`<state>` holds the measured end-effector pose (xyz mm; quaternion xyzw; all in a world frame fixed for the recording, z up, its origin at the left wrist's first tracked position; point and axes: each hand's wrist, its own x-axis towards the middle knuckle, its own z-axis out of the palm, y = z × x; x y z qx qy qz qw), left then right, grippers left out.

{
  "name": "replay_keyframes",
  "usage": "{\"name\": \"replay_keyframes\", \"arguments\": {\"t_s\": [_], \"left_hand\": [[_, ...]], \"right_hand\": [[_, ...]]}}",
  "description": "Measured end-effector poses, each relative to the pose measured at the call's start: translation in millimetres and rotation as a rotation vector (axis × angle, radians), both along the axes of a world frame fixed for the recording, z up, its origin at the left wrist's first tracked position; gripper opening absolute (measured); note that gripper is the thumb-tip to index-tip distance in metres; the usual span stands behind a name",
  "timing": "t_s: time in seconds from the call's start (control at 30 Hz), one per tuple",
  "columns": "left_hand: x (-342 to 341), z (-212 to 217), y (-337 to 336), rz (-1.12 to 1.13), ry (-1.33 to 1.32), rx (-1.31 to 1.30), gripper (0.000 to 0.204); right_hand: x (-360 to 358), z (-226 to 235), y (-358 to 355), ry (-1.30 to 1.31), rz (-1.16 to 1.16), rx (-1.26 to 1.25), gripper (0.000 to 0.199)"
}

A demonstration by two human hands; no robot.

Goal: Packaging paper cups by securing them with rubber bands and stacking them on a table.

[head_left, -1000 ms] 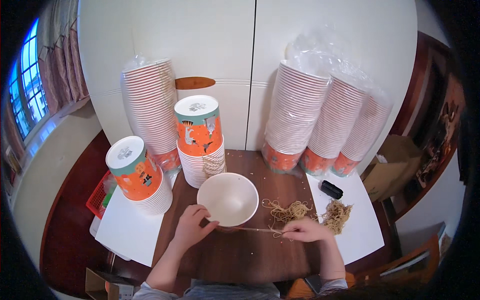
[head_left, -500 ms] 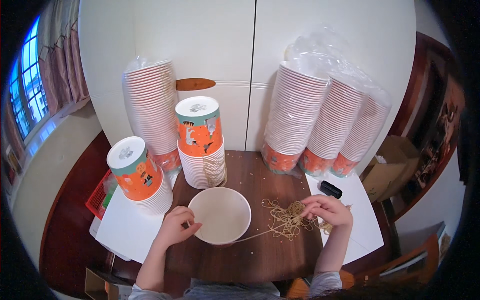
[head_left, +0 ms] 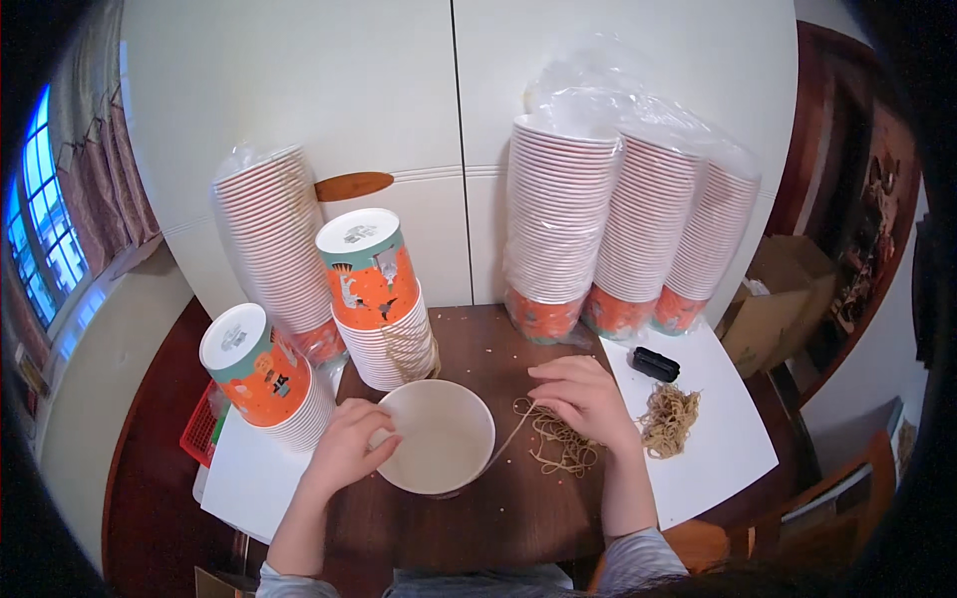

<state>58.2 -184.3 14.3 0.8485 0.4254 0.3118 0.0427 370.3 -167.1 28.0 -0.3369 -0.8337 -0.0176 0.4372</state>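
A white-lined paper bucket (head_left: 436, 448) is set mouth up near the middle of the brown part of the surface (head_left: 478, 538), with its open mouth seen from above. Its left rim is covered by the left hand (head_left: 347, 444), whose fingers are bent and whose thumb is held apart from them over the opening; whether the rim is pinched between them cannot be told. A thin tan cord (head_left: 512, 436) is pinched at the fingertips of the right hand (head_left: 583, 399) and is stretched slantwise down to the right side of the bucket, where its further course is hidden. Beneath and just beside the right hand, a loose tangle of cord (head_left: 563, 450) is spread on the brown wood, while a second bundle of cord (head_left: 670, 424) is laid on the white part to the right, near a small black object (head_left: 653, 364). Behind the bucket, a nested stack (head_left: 369, 279) is topped by an orange and green printed base, and lengths of cord are draped down its right side. Farther left, a shorter nested stack (head_left: 264, 374) is seen tilted. Taller stacks wrapped in clear plastic (head_left: 563, 219) are stood along the back, against a pale cabinet (head_left: 399, 90).
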Motion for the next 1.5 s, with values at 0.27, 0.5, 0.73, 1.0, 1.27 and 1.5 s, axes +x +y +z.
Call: {"name": "replay_keyframes", "arguments": {"t_s": [0.27, 0.5, 0.73, 1.0, 1.27, 1.5], "left_hand": [[62, 17, -14, -0.44, -0.109, -0.239, 0.029], [18, 28, -2, -0.242, -0.181, -0.724, 0.012], [39, 35, 6, -0.575, 0.158, -0.416, 0.013], [64, -4, 20, -0.383, 0.309, -0.226, 0.024], [68, -23, 14, -0.334, 0.301, -0.159, 0.026], [73, -37, 14, -0.285, 0.245, -0.111, 0.028]], "right_hand": [[-6, 2, -17, 0.24, 0.079, 0.108, 0.018], [-4, -18, 8, 0.163, -0.2, 0.098, 0.01], [-14, -58, 34, 0.005, -0.177, -0.288, 0.012], [-22, -83, 47, 0.532, 0.356, -0.98, 0.005], [-17, -94, 53, 0.712, 0.412, -1.112, 0.006], [-19, -89, 52, 0.673, 0.395, -1.171, 0.008]]}}
